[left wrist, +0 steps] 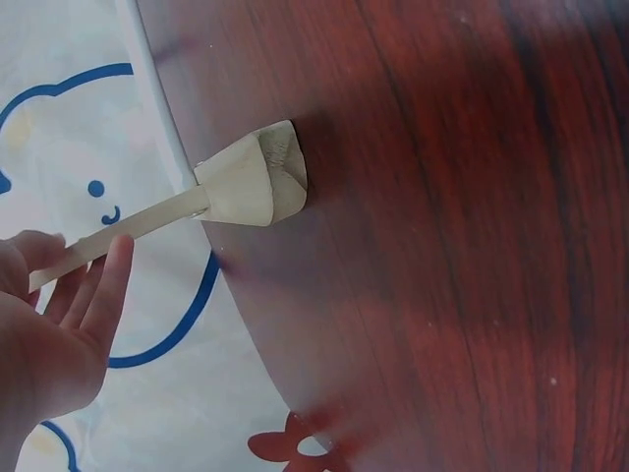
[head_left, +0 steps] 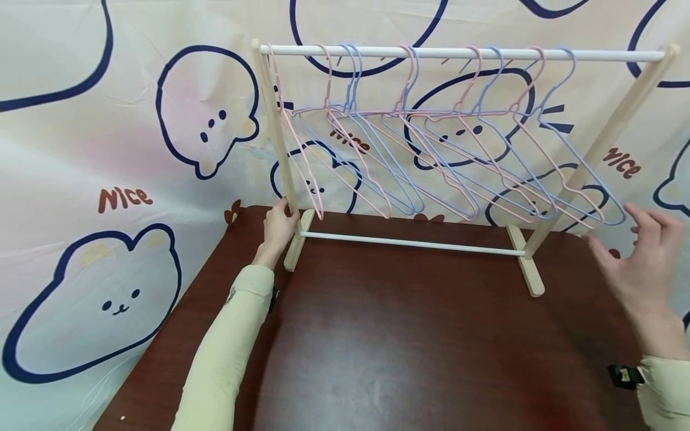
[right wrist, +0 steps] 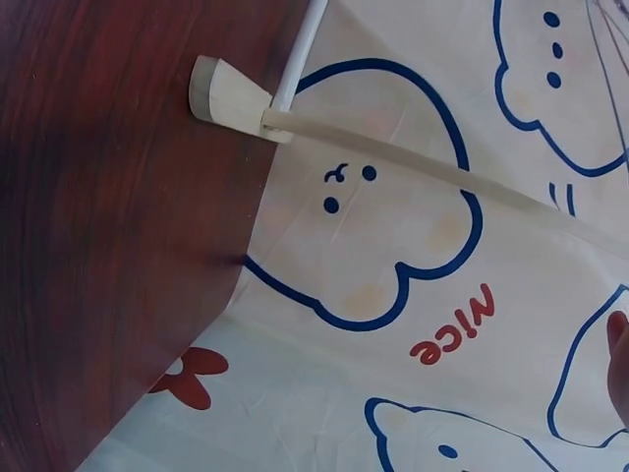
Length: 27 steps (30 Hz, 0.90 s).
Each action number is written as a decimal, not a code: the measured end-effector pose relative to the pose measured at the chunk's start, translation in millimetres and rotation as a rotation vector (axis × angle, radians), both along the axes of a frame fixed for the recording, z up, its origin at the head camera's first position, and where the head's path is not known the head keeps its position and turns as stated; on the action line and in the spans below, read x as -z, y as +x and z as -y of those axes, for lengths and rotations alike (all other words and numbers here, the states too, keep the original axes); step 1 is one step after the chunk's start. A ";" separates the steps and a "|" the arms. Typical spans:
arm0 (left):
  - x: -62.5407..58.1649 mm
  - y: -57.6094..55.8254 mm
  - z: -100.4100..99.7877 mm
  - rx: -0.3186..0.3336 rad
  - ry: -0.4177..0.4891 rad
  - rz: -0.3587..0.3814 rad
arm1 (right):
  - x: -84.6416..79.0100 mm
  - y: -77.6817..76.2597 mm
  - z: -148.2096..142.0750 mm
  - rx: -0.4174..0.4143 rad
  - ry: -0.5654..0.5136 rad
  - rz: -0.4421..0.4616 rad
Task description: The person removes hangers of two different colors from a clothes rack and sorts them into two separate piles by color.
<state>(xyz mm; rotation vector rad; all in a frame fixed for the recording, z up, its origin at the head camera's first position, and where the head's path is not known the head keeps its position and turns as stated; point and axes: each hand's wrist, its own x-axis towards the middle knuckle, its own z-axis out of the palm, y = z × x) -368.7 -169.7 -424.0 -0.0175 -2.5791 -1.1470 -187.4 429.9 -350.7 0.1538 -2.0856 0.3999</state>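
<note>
Hands first: the left hand point(head_left: 277, 227) grips the left post point(head_left: 268, 90) of a small clothes rack point(head_left: 442, 53), just above the foot, probably because a hold so low steadies the frame. Beyond the right post point(head_left: 628, 114), the right hand point(head_left: 644, 263) is in the air with thumb and fingers apart and holds nothing; its fingertips come near the lower corner of the outermost blue hanger, and whether they touch it I cannot tell.

Along the far edge of the desk point(head_left: 399, 335) stands the rack, its left foot point(head_left: 293, 254) by the far left corner. Both feet run front to back, which likely keeps so light a frame from tipping. Hooked over the top rail, pink hangers point(head_left: 328, 84) and blue hangers point(head_left: 572, 63) hang at a slant, some bunched, others apart, so that each is carried by its hook alone.

As for looks, posts and feet are pale and wood-like, while the top rail and the lower bar point(head_left: 415, 242) are slim, round and white. Thin and wiry, the hangers carry no clothes. Behind hangs a pale backdrop point(head_left: 129, 131) printed with dark blue cartoon outlines.
</note>
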 end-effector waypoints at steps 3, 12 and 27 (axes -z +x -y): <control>1.3 -1.2 -0.6 -0.003 0.000 0.003 | -2.9 -5.3 -2.0 -0.012 0.007 0.008; -0.4 -1.7 -0.4 -0.005 -0.013 0.022 | -5.1 -23.9 -6.8 0.003 0.032 0.110; -3.2 -2.0 -1.0 -0.020 -0.019 0.050 | -10.8 -30.7 9.7 0.074 0.086 0.089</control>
